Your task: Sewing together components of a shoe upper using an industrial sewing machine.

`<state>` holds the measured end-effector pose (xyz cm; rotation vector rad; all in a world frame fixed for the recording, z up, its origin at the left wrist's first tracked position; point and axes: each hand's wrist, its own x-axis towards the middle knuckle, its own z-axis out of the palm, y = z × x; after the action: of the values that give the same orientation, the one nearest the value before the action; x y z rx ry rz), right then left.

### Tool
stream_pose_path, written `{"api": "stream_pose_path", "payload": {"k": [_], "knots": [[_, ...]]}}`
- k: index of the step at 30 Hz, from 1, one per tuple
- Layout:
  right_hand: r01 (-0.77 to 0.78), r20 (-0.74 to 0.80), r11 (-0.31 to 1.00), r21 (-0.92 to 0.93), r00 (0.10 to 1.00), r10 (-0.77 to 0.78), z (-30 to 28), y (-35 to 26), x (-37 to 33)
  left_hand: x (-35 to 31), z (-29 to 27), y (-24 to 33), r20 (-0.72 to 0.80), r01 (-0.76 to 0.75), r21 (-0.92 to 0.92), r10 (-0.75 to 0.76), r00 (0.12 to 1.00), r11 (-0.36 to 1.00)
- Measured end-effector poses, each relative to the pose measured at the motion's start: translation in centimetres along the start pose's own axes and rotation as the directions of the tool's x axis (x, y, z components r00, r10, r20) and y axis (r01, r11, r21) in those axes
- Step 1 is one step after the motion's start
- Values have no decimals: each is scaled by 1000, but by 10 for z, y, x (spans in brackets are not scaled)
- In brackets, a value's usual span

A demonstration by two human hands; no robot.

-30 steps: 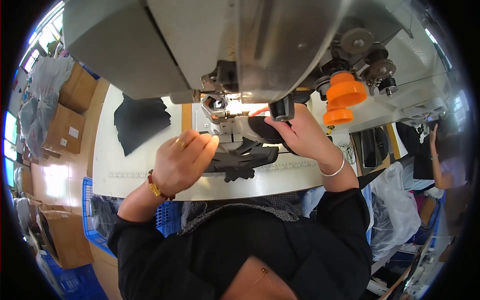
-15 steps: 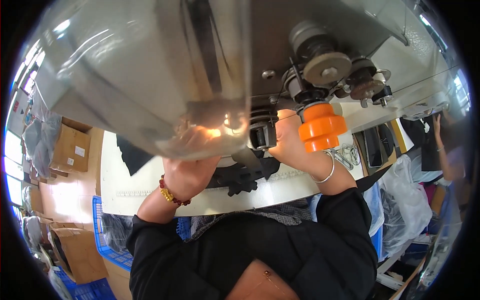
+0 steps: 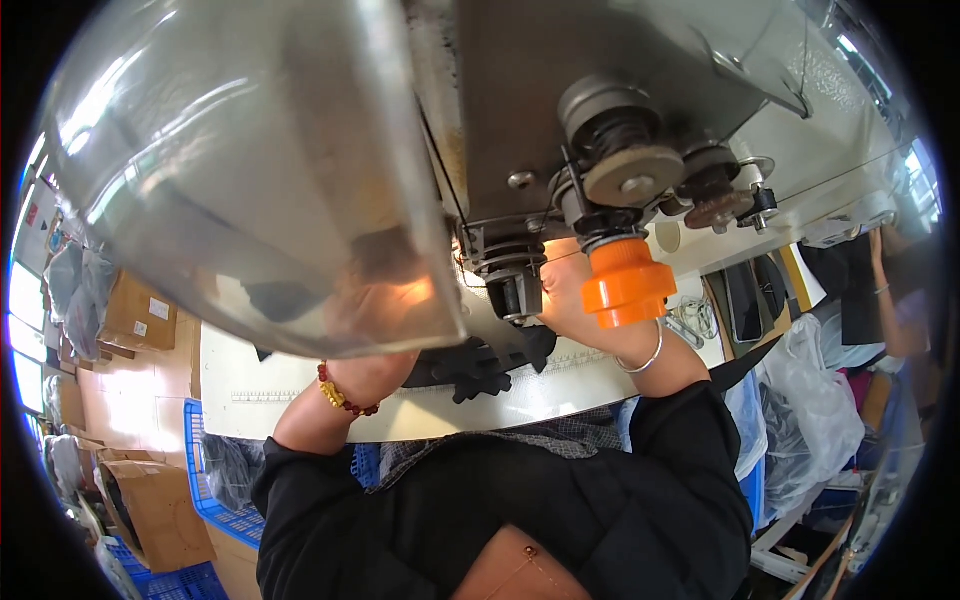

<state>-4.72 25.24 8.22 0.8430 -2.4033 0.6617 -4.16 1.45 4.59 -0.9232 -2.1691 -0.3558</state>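
Observation:
A sewing machine head fills the top of the view, with a clear plastic guard at its left and an orange knob at its right. My left hand shows blurrily through the guard, left of the presser area. Just right of that area is my right hand, partly covered by the knob. Black fabric lies between my hands on the white machine table, its near edge bunched. The machine and the guard hide the fingers of both hands.
Blue plastic baskets with bagged goods and cardboard boxes stand to the left. At the right are clear plastic bags, a box of dark pieces and another person's arm. A measuring scale runs along the table.
The machine head and guard appear shifted left and lower in the view. My left hand has moved slightly left, further behind the guard. The black fabric remains between my hands.

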Motion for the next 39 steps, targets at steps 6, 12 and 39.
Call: {"api": "stream_pose_path", "payload": {"k": [6,12,39], "knots": [[8,30,1000,24,1000,-9,0,8,1,5,0,-1,-16,0,-38,0,1000,999],[-39,165,999,-13,985,40,10,26,-6,6,0,-1,0,0,-62,0,1000,998],[62,109,998,3,992,-62,12,24,-6,-2,14,3,-7,-59,9,59,998,998]]}}
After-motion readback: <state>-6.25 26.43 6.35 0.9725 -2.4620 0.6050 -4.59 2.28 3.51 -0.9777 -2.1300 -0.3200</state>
